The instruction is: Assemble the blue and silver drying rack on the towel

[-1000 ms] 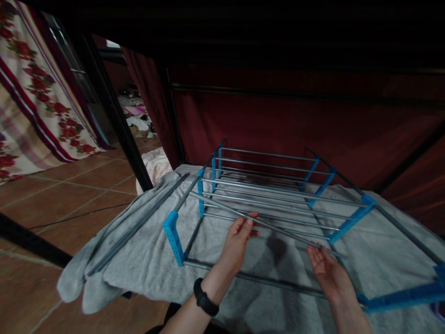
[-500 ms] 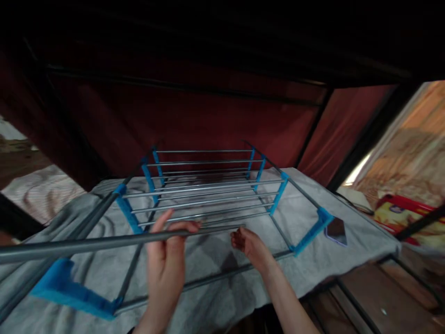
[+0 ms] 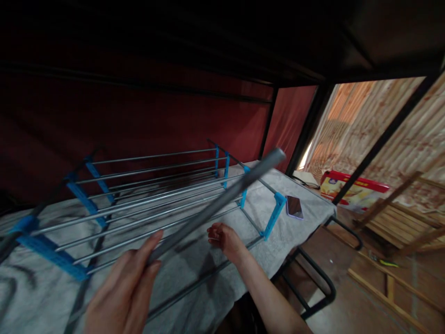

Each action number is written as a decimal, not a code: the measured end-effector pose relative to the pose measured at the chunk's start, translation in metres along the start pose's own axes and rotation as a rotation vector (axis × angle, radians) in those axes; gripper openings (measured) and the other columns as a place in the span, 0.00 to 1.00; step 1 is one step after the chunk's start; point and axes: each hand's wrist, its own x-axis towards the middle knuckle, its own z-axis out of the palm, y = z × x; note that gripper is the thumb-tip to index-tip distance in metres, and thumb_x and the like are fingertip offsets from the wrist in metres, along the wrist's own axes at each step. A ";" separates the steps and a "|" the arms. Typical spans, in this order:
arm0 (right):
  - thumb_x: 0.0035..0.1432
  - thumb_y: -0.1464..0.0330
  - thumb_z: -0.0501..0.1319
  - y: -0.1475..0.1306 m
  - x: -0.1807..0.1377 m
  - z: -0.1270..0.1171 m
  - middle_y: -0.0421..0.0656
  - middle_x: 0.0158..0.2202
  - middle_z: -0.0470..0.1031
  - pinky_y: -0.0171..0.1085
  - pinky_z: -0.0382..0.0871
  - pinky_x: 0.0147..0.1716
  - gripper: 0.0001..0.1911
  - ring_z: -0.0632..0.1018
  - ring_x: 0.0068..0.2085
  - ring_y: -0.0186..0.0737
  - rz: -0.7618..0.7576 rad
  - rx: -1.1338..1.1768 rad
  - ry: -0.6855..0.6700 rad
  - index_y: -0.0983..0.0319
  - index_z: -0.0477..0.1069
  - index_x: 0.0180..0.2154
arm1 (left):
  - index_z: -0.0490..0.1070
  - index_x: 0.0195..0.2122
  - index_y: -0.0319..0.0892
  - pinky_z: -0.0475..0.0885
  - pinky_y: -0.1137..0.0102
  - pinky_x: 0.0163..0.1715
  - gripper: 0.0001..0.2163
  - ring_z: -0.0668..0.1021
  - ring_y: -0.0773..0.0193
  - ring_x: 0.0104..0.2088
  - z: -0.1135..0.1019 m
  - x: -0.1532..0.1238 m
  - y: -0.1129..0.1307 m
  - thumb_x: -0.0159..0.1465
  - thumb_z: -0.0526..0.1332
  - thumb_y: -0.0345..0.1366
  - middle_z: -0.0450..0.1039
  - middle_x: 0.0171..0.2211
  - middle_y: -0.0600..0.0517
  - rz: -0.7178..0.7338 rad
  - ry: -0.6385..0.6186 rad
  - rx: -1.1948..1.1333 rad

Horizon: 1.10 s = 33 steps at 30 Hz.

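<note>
My left hand [image 3: 121,290] is raised close to the camera, with its fingers pressed along the lower end of a long grey metal rod [image 3: 222,199] that slants up to the right. My right hand [image 3: 224,239] hovers lower, fingers curled, just above the grey cloth [image 3: 288,227] and beside the rack; whether anything is in it I cannot make out. The rack [image 3: 146,195] of thin steel bars and blue plastic connectors lies on the cloth under both hands.
A phone [image 3: 295,207] lies on the cloth's right corner. Dark red fabric walls and black frame bars close the back and top. To the right are a red-yellow box [image 3: 351,188], wooden slats [image 3: 403,222] and a black metal frame [image 3: 316,273] on the floor.
The view has swung right. The grey rod, lying nearly level half a second ago, now tilts up to the right in my left hand. My right hand has come off the rod.
</note>
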 end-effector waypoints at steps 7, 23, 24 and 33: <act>0.48 0.67 0.65 -0.006 0.000 -0.001 0.39 0.27 0.77 0.36 0.72 0.34 0.05 0.76 0.29 0.34 -0.040 0.027 0.040 0.61 0.73 0.30 | 0.52 0.70 0.55 0.67 0.65 0.40 0.29 0.73 0.61 0.34 0.051 0.001 0.000 0.68 0.48 0.28 0.71 0.36 0.50 0.196 -0.182 0.259; 0.50 0.71 0.67 -0.036 -0.011 -0.012 0.43 0.41 0.83 0.40 0.76 0.43 0.13 0.81 0.41 0.40 -0.126 0.041 -0.124 0.59 0.78 0.40 | 0.60 0.67 0.54 0.70 0.66 0.46 0.30 0.75 0.61 0.41 0.102 -0.025 -0.034 0.67 0.45 0.22 0.71 0.40 0.50 0.012 -0.479 0.306; 0.51 0.71 0.67 -0.037 -0.011 -0.013 0.43 0.41 0.83 0.40 0.76 0.44 0.12 0.81 0.41 0.40 -0.129 0.044 -0.123 0.59 0.78 0.40 | 0.60 0.67 0.54 0.70 0.66 0.46 0.30 0.75 0.60 0.42 0.103 -0.025 -0.035 0.66 0.46 0.22 0.71 0.40 0.50 0.004 -0.495 0.306; 0.48 0.67 0.73 -0.032 0.001 -0.023 0.40 0.34 0.82 0.36 0.77 0.38 0.11 0.81 0.34 0.36 -0.184 0.075 0.109 0.60 0.76 0.35 | 0.68 0.61 0.47 0.72 0.70 0.41 0.24 0.78 0.62 0.43 0.104 -0.026 -0.043 0.67 0.46 0.25 0.73 0.46 0.48 -0.081 -0.545 0.288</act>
